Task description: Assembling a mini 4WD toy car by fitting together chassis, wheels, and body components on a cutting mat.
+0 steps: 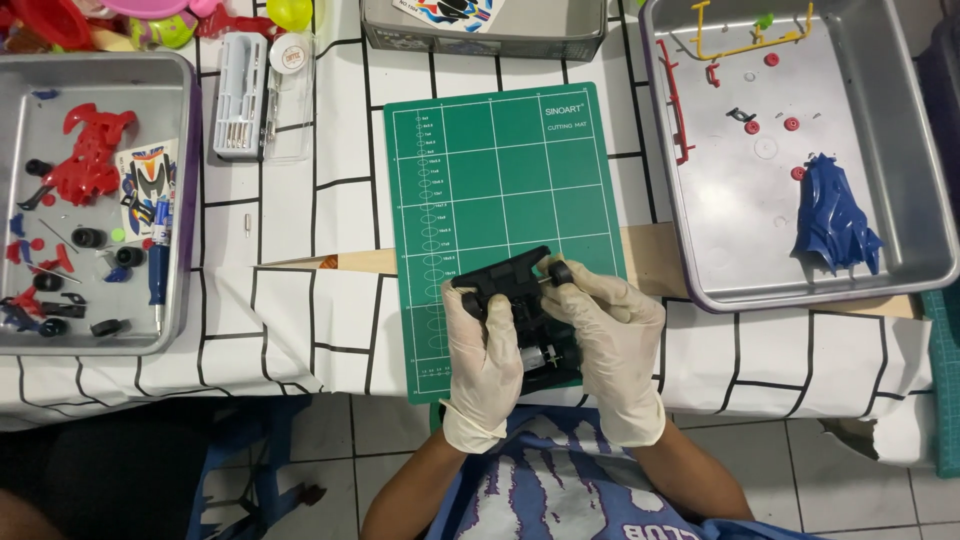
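A black toy-car chassis (512, 290) rests over the near part of a green cutting mat (500, 170). My left hand (482, 360), in a white glove, grips the chassis along its left side. My right hand (610, 345), also gloved, holds the right side, with its fingertips on a small black wheel (560, 272) at the chassis's far right corner. A small silver motor (538, 357) shows between my hands at the near end of the chassis.
A metal tray (880, 150) at the right holds a blue car body (832, 218), red wheel hubs and yellow and red part frames. The left tray (170, 200) holds red parts, black tyres, a sticker sheet and a blue pen. A clear tool case (245, 95) lies behind it.
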